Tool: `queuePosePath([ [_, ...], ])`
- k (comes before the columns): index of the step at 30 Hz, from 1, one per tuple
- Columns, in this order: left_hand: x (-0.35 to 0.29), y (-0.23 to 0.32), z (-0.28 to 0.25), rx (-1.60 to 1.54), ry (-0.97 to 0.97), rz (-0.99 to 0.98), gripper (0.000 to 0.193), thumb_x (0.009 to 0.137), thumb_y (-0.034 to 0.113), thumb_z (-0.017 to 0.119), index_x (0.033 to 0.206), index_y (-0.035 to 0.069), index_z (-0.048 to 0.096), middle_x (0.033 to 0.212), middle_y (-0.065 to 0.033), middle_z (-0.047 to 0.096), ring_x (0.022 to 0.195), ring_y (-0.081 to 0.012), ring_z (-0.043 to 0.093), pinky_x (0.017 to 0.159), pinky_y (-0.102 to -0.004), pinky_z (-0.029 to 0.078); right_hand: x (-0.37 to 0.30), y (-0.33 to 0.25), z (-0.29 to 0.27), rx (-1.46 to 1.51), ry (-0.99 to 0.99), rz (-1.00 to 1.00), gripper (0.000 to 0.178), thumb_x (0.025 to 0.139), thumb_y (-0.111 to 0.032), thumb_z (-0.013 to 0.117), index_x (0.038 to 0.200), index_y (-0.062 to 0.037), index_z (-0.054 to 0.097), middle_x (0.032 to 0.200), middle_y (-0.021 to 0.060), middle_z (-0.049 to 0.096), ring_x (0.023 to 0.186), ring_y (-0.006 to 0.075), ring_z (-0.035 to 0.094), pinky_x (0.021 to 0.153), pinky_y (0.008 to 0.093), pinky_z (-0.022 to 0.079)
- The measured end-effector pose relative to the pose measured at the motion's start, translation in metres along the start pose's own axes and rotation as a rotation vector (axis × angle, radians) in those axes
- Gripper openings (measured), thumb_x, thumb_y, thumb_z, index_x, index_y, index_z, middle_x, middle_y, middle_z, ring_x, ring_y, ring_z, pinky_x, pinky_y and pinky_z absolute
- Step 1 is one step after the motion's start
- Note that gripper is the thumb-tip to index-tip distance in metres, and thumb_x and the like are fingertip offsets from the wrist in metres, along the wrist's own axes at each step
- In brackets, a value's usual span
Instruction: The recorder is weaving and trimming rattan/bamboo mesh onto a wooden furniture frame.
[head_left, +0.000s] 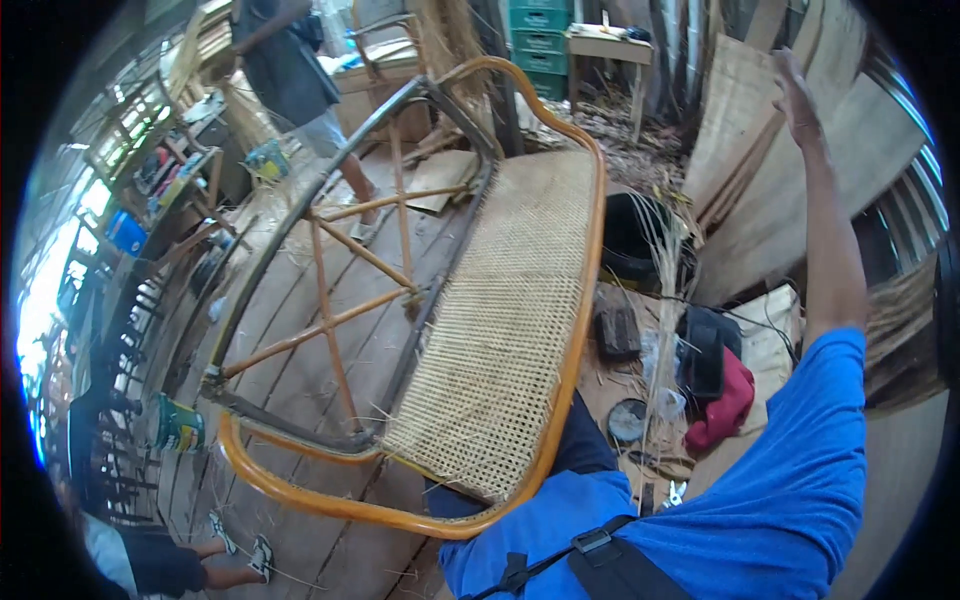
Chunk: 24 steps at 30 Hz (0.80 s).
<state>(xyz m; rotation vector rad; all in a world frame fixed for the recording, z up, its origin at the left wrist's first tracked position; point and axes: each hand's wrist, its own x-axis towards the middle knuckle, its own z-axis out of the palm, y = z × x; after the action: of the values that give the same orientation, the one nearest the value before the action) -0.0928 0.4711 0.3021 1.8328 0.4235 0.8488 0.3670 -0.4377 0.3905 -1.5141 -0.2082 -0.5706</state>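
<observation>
A rattan chair frame with an orange-brown varnished rim leans across my lap. Its panel of woven cane is pale, with loose strand ends near the lower left edge. The grey-dark seat frame stretches away to the left, crossed by brown rattan braces. High at the upper right, my right hand is raised with the arm outstretched, well apart from the chair. Its fingers look extended, and no thing shows in them; a thin strand would be too small to make out. My left hand is out of view.
Beside me on the right lie a bundle of cane strands, a black basin, a dark block and red cloth. Plywood sheets lean behind my raised arm. Another person stands beyond the chair; another's legs show lower left.
</observation>
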Motion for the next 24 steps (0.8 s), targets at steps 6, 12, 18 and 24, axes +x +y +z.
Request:
queuePosePath([
  [6,0.004,0.041,-0.037,-0.017,0.11,0.071,0.029,0.082,0.024,0.061,0.104,0.004,0.059,0.097,-0.0051,0.061,0.083,-0.0208,0.06,0.067,-0.0324,0.046,-0.07,-0.069,0.152,-0.987,-0.03,-1.173,0.11,0.058,-0.056,0.076,0.143,-0.0168,0.019,0.146,0.0168,0.021,0.135,0.0371,0.019,0.109,0.0475,0.021],
  [12,-0.017,0.054,-0.071,-0.028,0.211,0.074,0.03,0.083,0.024,0.06,0.105,0.005,0.058,0.098,-0.0053,0.061,0.083,-0.0204,0.06,0.066,-0.0319,0.046,-0.066,-0.08,0.205,-0.971,-0.005,-1.128,0.113,0.055,-0.05,0.08,0.144,-0.0246,0.015,0.148,0.0134,0.016,0.135,0.038,0.017,0.109,0.0505,0.021],
  [18,-0.081,0.053,-0.138,-0.014,0.372,0.035,0.03,0.083,0.025,0.06,0.106,0.005,0.058,0.098,-0.0054,0.061,0.082,-0.02,0.061,0.065,-0.0313,0.046,-0.067,-0.076,0.247,-0.917,-0.114,-1.116,0.113,0.055,-0.051,0.079,0.144,-0.0263,0.014,0.149,0.0127,0.014,0.134,0.0388,0.021,0.105,0.0538,0.025],
  [24,-0.153,0.075,-0.188,-0.012,0.554,0.035,0.031,0.084,0.025,0.059,0.108,0.005,0.057,0.099,-0.0056,0.061,0.082,-0.0196,0.061,0.063,-0.0307,0.046,-0.038,-0.054,0.217,-0.986,-0.126,-1.014,0.109,0.057,-0.041,0.081,0.144,-0.0224,0.017,0.147,0.0163,0.022,0.133,0.0388,0.023,0.106,0.0489,0.025],
])
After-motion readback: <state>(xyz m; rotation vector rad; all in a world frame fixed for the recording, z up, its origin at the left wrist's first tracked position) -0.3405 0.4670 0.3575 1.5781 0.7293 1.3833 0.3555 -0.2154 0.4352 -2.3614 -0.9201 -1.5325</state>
